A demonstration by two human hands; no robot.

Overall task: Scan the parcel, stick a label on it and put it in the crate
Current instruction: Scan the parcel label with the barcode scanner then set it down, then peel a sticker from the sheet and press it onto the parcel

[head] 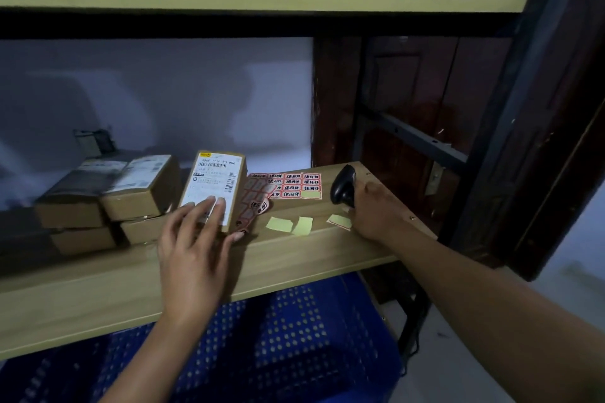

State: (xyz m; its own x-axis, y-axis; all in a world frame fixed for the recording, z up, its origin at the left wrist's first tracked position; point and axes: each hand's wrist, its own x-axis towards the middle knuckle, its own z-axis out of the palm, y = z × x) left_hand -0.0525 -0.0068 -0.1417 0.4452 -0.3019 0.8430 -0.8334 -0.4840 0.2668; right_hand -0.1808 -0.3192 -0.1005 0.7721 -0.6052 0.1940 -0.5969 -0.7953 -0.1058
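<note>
We see a parcel (214, 188) standing tilted on the wooden shelf (294, 248), its white shipping label facing us. Our left hand (193, 248) reaches up from below, fingers spread and flat against the lower part of that label; the thumb lies along the parcel's lower right corner. The hand presses or steadies the parcel rather than wrapping around it, so we read it as loose and flat, touching, not clenched. The parcel sits just above and beyond the palm, with the fingertips (216, 202) covering its bottom edge.

Our right hand (370, 209) is well apart to the right, on the shelf, closed around the handle of a black scanner (343, 188) whose head points up and left.

Between the two hands lies a sheet of red-bordered stickers (289, 185), just beside the parcel's right edge; a second, curled sheet (255, 199) leans against the parcel. Three pale yellow backing scraps (302, 225) lie near the shelf's front edge, one touching the right hand.

To the parcel's left is a stack of brown boxes (108, 199), touching it. Beneath the shelf sits the blue perforated crate (294, 337).
</note>
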